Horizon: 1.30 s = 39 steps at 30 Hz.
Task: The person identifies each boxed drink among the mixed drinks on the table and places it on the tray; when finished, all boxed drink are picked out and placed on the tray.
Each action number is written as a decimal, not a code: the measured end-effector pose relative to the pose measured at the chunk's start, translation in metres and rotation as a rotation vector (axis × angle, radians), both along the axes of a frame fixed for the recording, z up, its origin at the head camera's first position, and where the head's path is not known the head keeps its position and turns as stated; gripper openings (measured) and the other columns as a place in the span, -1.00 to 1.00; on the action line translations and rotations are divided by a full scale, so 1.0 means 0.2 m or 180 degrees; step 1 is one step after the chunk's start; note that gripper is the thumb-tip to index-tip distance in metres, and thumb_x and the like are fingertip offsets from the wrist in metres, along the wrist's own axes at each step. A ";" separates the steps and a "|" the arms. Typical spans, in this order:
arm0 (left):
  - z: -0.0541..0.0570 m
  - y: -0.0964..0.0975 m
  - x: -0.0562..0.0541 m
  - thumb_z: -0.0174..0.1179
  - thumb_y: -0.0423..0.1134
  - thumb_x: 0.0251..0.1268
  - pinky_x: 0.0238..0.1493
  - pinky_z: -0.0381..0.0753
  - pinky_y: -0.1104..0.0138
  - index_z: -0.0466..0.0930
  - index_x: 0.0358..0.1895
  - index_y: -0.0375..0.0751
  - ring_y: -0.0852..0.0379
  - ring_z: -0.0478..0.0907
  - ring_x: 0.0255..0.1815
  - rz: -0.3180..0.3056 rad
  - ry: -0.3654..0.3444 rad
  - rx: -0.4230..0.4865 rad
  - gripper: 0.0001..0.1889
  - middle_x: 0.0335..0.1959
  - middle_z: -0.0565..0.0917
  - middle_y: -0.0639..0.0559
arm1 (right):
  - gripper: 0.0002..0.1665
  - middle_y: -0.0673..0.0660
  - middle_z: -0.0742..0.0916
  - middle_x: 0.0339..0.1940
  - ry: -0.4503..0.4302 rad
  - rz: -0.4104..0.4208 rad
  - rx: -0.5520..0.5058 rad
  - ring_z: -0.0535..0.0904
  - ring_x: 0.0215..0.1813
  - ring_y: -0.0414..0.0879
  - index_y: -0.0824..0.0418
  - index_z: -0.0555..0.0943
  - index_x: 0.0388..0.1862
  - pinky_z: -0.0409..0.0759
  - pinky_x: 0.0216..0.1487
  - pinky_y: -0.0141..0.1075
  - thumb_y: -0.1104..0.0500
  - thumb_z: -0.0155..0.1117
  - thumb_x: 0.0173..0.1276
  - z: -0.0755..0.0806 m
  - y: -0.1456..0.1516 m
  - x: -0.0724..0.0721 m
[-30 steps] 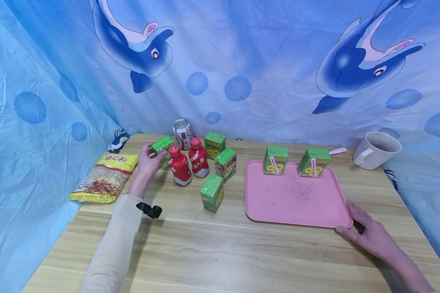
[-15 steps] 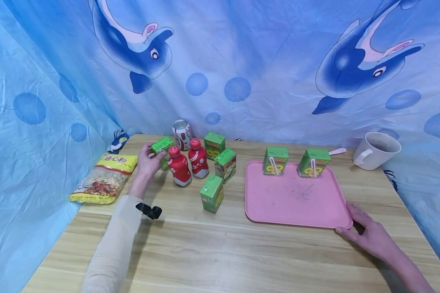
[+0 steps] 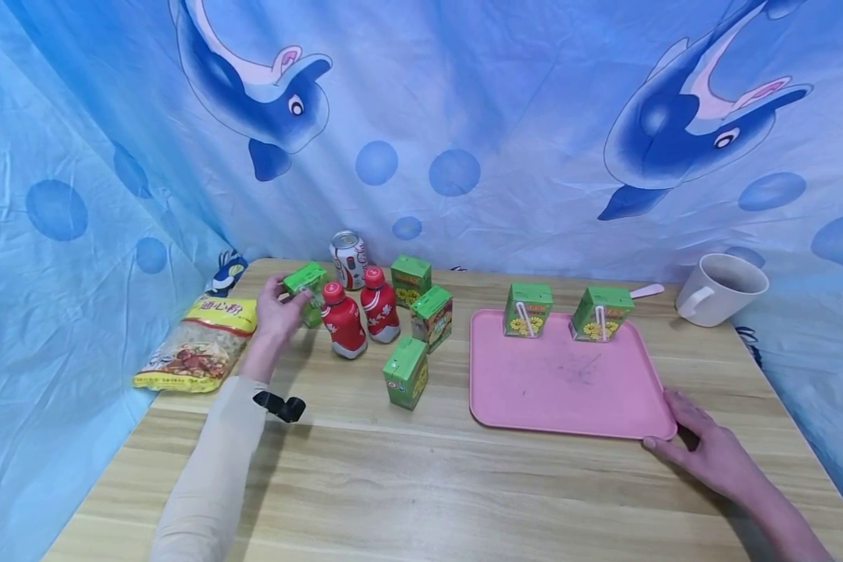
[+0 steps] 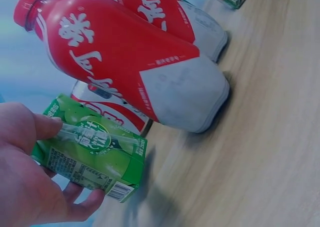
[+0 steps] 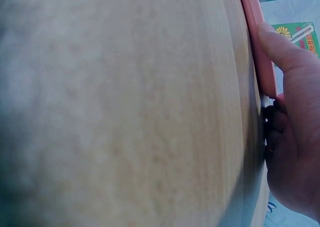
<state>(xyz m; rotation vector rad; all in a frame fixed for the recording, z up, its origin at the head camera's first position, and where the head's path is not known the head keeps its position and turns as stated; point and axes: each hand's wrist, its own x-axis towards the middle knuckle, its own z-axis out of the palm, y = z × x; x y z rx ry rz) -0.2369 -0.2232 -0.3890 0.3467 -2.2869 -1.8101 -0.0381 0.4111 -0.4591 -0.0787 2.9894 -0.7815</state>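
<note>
My left hand point(image 3: 281, 312) grips a green juice box point(image 4: 92, 144) at the table's far left, thumb on the straw side and fingers behind. The box is tilted in the left wrist view, beside two red bottles point(image 3: 344, 320) with white lower parts. A soda can point(image 3: 349, 260) stands behind them. At the other side, my right hand point(image 3: 709, 449) holds the near right corner of a pink tray point(image 3: 562, 390), the thumb on its front edge and the fingers along its right side. Two green drink boxes point(image 3: 528, 310) with straws stand at the tray's back.
Three more green drink boxes point(image 3: 406, 373) stand between the bottles and the tray. A yellow bag of pasta point(image 3: 200, 343) lies left of my left arm. Back right are a white mug point(image 3: 720, 289) and a pale pink handle point(image 3: 648, 290). Blue curtains border the table.
My left hand has shifted slightly left with the juice box, widening the space between it and the nearer red bottle. The right hand and the tray stay where they were.
</note>
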 end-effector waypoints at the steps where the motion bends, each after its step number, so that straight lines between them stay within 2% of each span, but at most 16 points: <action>1: 0.01 0.00 0.00 0.18 -0.41 0.40 0.27 0.48 0.09 0.25 0.44 -0.24 -0.21 0.38 0.34 0.0007 0.0006 -0.0014 -0.42 0.37 0.36 -0.31 | 0.19 0.62 0.23 0.44 -0.0014 -0.0002 0.0004 0.13 0.40 0.56 0.48 0.07 0.54 0.26 0.16 0.46 -0.25 0.38 0.29 0.00 0.00 0.00; 9: 0.12 -0.02 0.03 0.20 -0.40 0.39 0.24 0.52 0.13 0.28 0.43 -0.25 -0.23 0.41 0.32 0.0079 0.0113 -0.0081 -0.43 0.35 0.40 -0.33 | 0.20 0.62 0.22 0.44 -0.0044 0.0025 0.0015 0.13 0.40 0.56 0.50 0.07 0.53 0.25 0.17 0.45 -0.25 0.38 0.29 0.00 0.00 0.00; 16: 0.25 -0.04 0.06 0.21 -0.33 0.40 0.15 0.58 0.11 0.27 0.43 -0.25 -0.17 0.47 0.22 0.0060 0.0249 -0.0268 -0.42 0.31 0.46 -0.30 | 0.18 0.63 0.25 0.42 -0.0014 0.0030 0.0023 0.17 0.38 0.57 0.50 0.09 0.52 0.29 0.14 0.44 -0.24 0.39 0.29 -0.01 0.01 0.01; 22: 0.36 -0.03 0.08 0.20 -0.23 0.42 0.01 0.63 0.19 0.26 0.45 -0.24 -0.06 0.50 0.11 0.0000 0.0323 -0.0401 -0.41 0.28 0.47 -0.29 | 0.17 0.63 0.25 0.42 0.0050 0.0026 -0.0013 0.18 0.36 0.59 0.51 0.10 0.52 0.29 0.13 0.45 -0.21 0.40 0.29 -0.01 0.02 0.00; 25: 0.41 -0.03 0.09 0.21 -0.22 0.42 -0.12 0.66 0.30 0.25 0.45 -0.24 0.00 0.52 0.03 -0.0025 0.0325 -0.0381 -0.40 0.24 0.47 -0.28 | 0.17 0.63 0.25 0.42 0.0043 0.0030 -0.0027 0.18 0.37 0.58 0.51 0.11 0.52 0.30 0.13 0.44 -0.21 0.41 0.28 -0.01 0.02 0.01; 31: 0.51 -0.01 0.11 0.22 -0.20 0.42 -0.15 0.69 0.30 0.24 0.45 -0.22 0.01 0.51 0.02 -0.0110 0.0310 -0.0365 -0.39 0.19 0.47 -0.21 | 0.19 0.63 0.25 0.42 -0.0001 0.0028 -0.0006 0.16 0.39 0.57 0.51 0.09 0.52 0.29 0.14 0.44 -0.23 0.40 0.28 -0.02 0.02 0.00; 39: 0.62 0.02 0.14 0.23 -0.20 0.41 -0.34 0.67 0.43 0.28 0.41 -0.26 0.11 0.53 -0.07 -0.0224 0.0486 -0.0421 -0.42 0.12 0.51 -0.17 | 0.19 0.63 0.24 0.43 -0.0037 0.0041 -0.0002 0.15 0.39 0.57 0.50 0.07 0.53 0.28 0.15 0.45 -0.24 0.38 0.29 -0.01 0.02 -0.01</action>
